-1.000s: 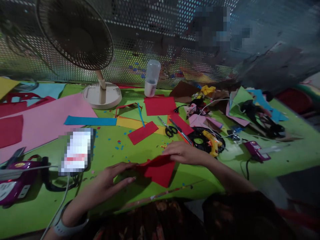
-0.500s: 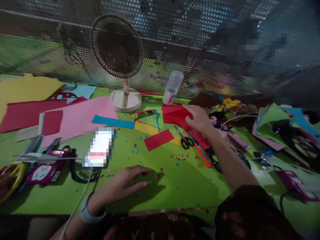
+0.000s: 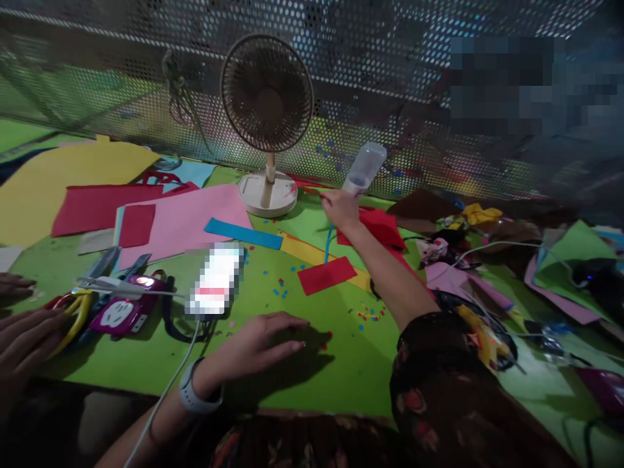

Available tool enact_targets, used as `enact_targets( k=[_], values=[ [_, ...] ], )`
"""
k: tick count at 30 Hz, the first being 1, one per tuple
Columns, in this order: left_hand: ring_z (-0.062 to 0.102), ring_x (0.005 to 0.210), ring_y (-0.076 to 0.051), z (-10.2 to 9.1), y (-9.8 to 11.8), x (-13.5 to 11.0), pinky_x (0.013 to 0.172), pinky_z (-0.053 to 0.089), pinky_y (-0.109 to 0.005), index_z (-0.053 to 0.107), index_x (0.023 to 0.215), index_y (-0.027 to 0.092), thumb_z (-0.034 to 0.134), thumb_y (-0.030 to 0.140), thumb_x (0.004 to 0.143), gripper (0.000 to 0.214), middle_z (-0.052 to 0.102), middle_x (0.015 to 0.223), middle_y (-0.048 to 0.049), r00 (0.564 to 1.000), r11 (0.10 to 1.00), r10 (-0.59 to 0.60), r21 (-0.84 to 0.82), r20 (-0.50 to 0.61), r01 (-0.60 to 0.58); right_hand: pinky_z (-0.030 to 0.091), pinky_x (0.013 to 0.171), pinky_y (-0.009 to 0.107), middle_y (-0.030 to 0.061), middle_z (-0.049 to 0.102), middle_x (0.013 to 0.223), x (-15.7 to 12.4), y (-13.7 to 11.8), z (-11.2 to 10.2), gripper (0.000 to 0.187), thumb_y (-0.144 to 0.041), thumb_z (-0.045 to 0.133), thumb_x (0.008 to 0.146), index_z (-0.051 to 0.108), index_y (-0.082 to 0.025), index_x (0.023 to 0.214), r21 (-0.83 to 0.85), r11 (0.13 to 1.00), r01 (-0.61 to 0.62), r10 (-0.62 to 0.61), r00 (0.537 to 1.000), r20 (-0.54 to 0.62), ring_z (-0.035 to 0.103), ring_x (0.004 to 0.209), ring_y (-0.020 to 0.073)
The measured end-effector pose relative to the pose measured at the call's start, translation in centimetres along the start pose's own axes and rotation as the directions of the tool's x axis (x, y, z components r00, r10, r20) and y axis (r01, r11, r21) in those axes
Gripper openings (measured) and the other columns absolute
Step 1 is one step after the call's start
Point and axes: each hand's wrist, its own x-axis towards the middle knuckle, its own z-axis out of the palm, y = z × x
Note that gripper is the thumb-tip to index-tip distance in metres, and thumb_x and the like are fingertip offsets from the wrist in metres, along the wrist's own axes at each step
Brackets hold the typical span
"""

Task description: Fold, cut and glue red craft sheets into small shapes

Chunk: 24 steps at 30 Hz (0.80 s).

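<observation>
Right hand (image 3: 341,208) has advanced to just right of the base of the beige table fan (image 3: 267,117), arm outstretched; its grip cannot be told. One folded red paper sheet (image 3: 383,227) lies at its wrist. Left hand (image 3: 258,341) rests flat, fingers spread, on bare green tabletop (image 3: 351,370) before the fan, with one blue paper strip (image 3: 244,233) between.

Matt red paper sheets (image 3: 377,224) lie on the smooth, bright green table (image 3: 312,364). The round beige fan (image 3: 266,94) looks like plastic; the grey perforated wall panel (image 3: 121,84) looks like metal.
</observation>
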Motion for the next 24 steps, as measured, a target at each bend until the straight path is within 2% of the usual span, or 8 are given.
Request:
enact_targets(
  k=[3, 5, 8, 10, 14, 18, 21, 24],
  values=[
    [0.060, 0.116, -0.021, 0.3, -0.3, 0.0, 0.099, 0.049, -0.040, 0.053, 0.131, 0.027, 0.057, 0.036, 0.091, 0.041, 0.062, 0.130, -0.0078, 0.992, 0.997, -0.043, -0.075, -0.117, 0.035, 0.044, 0.088, 0.039, 0.0143, 0.066, 0.114, -2.7, -0.8, -3.1, 0.040, -0.023, 0.031, 0.096, 0.060, -0.011, 0.122, 0.071, 0.994, -0.087, 0.100, 0.975, -0.197, 0.059, 0.105, 0.0271],
    [0.056, 0.122, -0.022, 0.7, -0.4, 0.0, 0.102, 0.048, -0.042, 0.045, 0.138, 0.028, 0.057, 0.036, 0.091, 0.049, 0.055, 0.138, -0.0088, 0.977, 0.984, -0.082, -0.173, -0.199, 0.047, 0.045, 0.086, 0.037, 0.0119, 0.067, 0.111, -6.0, -2.9, -4.7, 0.038, -0.024, 0.034, 0.096, 0.061, -0.014, 0.121, 0.109, 0.994, 0.005, 0.021, 0.969, -0.244, 0.060, 0.102, 0.0258],
    [0.042, 0.135, -0.024, 1.5, -0.4, -0.1, 0.107, 0.044, -0.043, 0.030, 0.147, 0.030, 0.054, 0.037, 0.093, 0.060, 0.039, 0.151, -0.0089, 0.954, 0.952, -0.114, -0.306, -0.278, 0.025, 0.047, 0.079, 0.036, 0.0133, 0.068, 0.105, -12.1, -7.5, -5.5, 0.040, -0.021, 0.034, 0.095, 0.058, -0.014, 0.127, 0.099, 0.968, 0.231, -0.221, 0.969, -0.107, 0.062, 0.091, 0.0237],
    [0.034, 0.140, -0.024, 2.3, -0.6, -0.3, 0.110, 0.040, -0.043, 0.028, 0.148, 0.031, 0.051, 0.040, 0.094, 0.060, 0.034, 0.154, -0.0070, 0.932, 0.945, -0.163, -0.322, -0.323, 0.053, 0.048, 0.072, 0.037, 0.0153, 0.067, 0.106, -15.7, -10.3, -5.3, 0.041, -0.022, 0.036, 0.095, 0.055, -0.014, 0.130, 0.104, 0.928, 0.357, -0.358, 0.934, -0.008, 0.062, 0.083, 0.0231],
    [0.039, 0.137, -0.024, 4.1, -1.6, -0.4, 0.107, 0.045, -0.041, 0.038, 0.145, 0.027, 0.046, 0.048, 0.094, 0.056, 0.048, 0.145, -0.0075, 0.833, 0.947, -0.262, -0.297, -0.487, 0.125, 0.049, 0.075, 0.041, 0.0199, 0.056, 0.130, -20.2, -13.0, -5.1, 0.049, -0.029, 0.041, 0.093, 0.044, -0.012, 0.139, 0.126, 0.899, 0.420, -0.425, 0.905, 0.008, 0.061, 0.095, 0.0266],
    [0.063, 0.114, -0.023, 4.7, -1.7, 0.3, 0.097, 0.054, -0.040, 0.061, 0.124, 0.028, 0.057, 0.046, 0.088, 0.040, 0.068, 0.121, -0.0045, 0.746, 0.872, -0.355, -0.486, -0.563, 0.048, 0.048, 0.086, 0.042, 0.0192, 0.048, 0.141, -22.7, -12.3, -6.5, 0.051, -0.033, 0.041, 0.093, 0.044, -0.009, 0.138, 0.140, 0.883, 0.448, -0.452, 0.892, -0.006, 0.058, 0.106, 0.0278],
    [0.071, 0.096, -0.022, 4.2, -0.8, 0.9, 0.097, 0.053, -0.043, 0.070, 0.098, 0.024, 0.068, 0.039, 0.081, 0.023, 0.076, 0.097, -0.0014, 0.766, 0.737, -0.423, -0.675, -0.484, -0.020, 0.047, 0.092, 0.038, 0.0123, 0.050, 0.141, -25.5, -9.8, -7.8, 0.043, -0.033, 0.044, 0.094, 0.049, -0.016, 0.133, 0.194, 0.885, 0.422, -0.420, 0.906, -0.054, 0.058, 0.109, 0.0229],
    [0.072, 0.088, -0.019, 3.4, -0.3, 0.7, 0.099, 0.052, -0.041, 0.070, 0.093, 0.023, 0.067, 0.038, 0.082, 0.019, 0.076, 0.090, 0.0004, 0.798, 0.708, -0.415, -0.706, -0.437, -0.018, 0.046, 0.094, 0.038, 0.0104, 0.066, 0.119, -29.8, -4.7, -9.1, 0.031, -0.031, 0.045, 0.095, 0.060, -0.019, 0.118, 0.177, 0.983, 0.045, -0.017, 0.987, -0.158, 0.060, 0.107, 0.0222]
  ],
)
